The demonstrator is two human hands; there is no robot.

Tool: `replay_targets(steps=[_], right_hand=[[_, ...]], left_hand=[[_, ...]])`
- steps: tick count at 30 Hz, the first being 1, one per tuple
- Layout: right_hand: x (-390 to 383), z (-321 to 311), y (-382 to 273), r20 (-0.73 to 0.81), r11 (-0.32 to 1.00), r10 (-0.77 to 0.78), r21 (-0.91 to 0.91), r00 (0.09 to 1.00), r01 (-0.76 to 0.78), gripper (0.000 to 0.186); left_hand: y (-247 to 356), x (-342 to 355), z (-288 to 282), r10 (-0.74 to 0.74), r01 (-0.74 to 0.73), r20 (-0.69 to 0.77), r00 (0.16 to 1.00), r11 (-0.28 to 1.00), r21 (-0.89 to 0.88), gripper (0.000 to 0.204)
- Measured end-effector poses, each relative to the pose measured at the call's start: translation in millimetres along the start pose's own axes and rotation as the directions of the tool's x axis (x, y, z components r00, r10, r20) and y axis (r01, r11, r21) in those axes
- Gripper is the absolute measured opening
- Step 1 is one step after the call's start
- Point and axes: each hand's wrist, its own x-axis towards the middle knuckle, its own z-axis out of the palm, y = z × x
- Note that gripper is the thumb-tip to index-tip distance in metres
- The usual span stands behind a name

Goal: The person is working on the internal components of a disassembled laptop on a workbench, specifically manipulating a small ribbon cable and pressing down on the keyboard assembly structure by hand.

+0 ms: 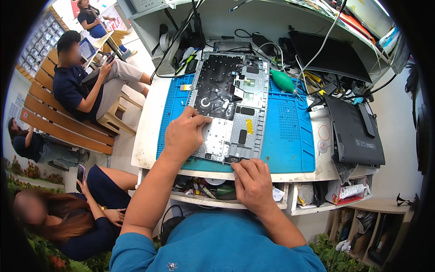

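A stripped laptop top case [247, 131] lies with its inner side up on a blue silicone work mat [290, 149]. Black film [217, 86] covers its keyboard area, and a strip of yellow tape [249, 126] sticks to the lower right part. My left hand [182, 134] rests over the case's left side, thumb and forefinger pinched just below the film. At the case's near edge, my right hand [253, 183] has its fingers bent together beside a small black part [233, 159] in the corner. What either hand's fingertips hold, if anything, is hidden.
A green air blower [282, 81] sits right of the case. The dark laptop cover [355, 131] leans at the desk's right, below a black screen panel [328, 54]. Cables and tools crowd the back. Open drawers [217, 192] hold parts. Several people sit at left.
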Motion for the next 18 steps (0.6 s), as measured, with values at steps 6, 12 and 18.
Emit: replay_targets(steps=[6,12,18], right_hand=[[-0.5,-0.6,0.1,0.002,1.0,0.005,-0.003,1.0,-0.005,0.04],[-1.3,-0.7,-0.1,0.01,1.0,0.01,-0.005,1.0,-0.01,0.042],[-1.7,-0.2,0.7,0.01,1.0,0.01,0.001,1.0,-0.01,0.044]], left_hand=[[-1.5,4.5,-2.8,-0.006,0.007,0.041,0.999,1.0,-0.025,0.017],[-9.3,12.8,-10.8,0.091,-0.094,0.092,0.992,0.995,0.026,0.023],[-14.2,18.3,-16.3,0.135,-0.136,0.123,0.983,0.991,-0.001,0.029]])
